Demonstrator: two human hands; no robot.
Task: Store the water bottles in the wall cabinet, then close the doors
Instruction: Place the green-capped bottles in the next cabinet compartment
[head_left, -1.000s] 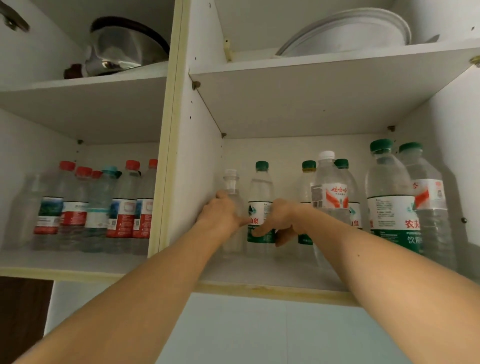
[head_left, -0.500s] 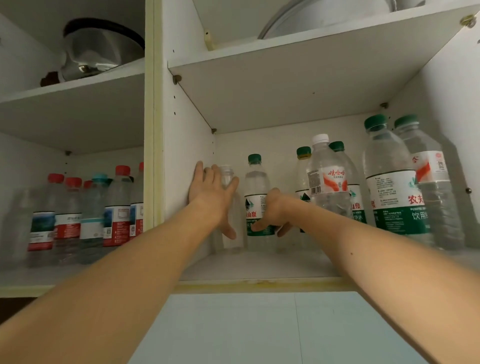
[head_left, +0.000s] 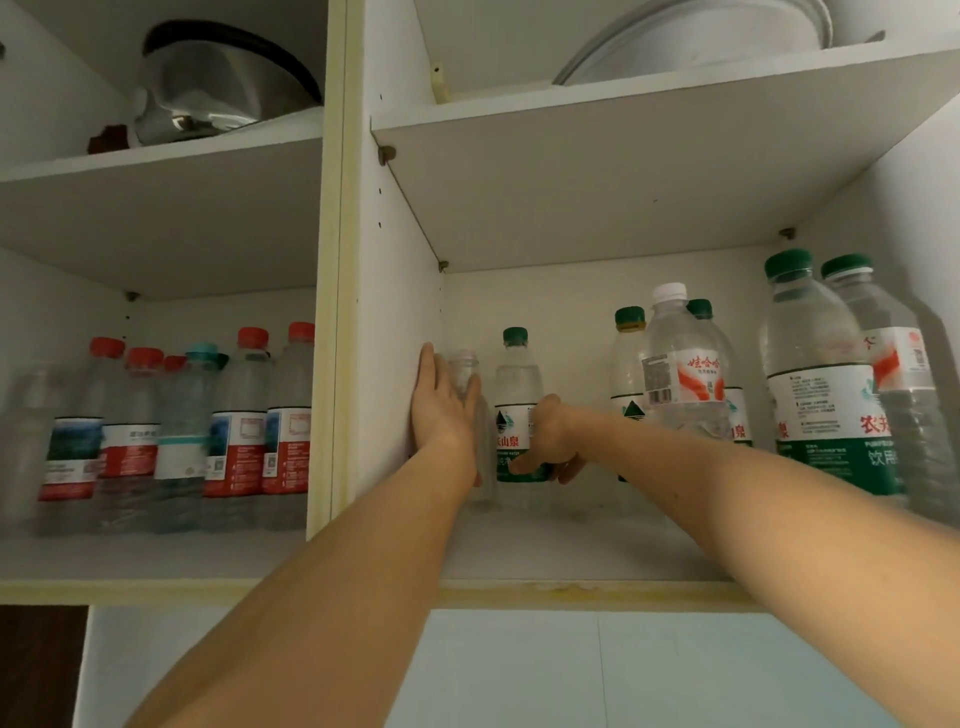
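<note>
Both my arms reach into the right compartment of the wall cabinet (head_left: 597, 592). My left hand (head_left: 441, 410) lies flat with straight fingers against a clear capless bottle (head_left: 462, 366) at the left wall. My right hand (head_left: 550, 441) curls round a green-capped bottle (head_left: 515, 395) with a green label. To the right stand a white-capped bottle (head_left: 683, 364), two more small green-capped ones behind it, and two large green-capped bottles (head_left: 821, 395). No cabinet door is in view.
The left compartment holds several red-capped bottles (head_left: 244, 415) and a teal-capped one. On the upper shelves sit a metal pot (head_left: 218, 88) on the left and a white basin (head_left: 701, 36) on the right. Pale tiled wall lies below the cabinet.
My left hand let go of the capless bottle and opened flat against it. My right hand kept hold of the green-capped bottle. The view shifted slightly.
</note>
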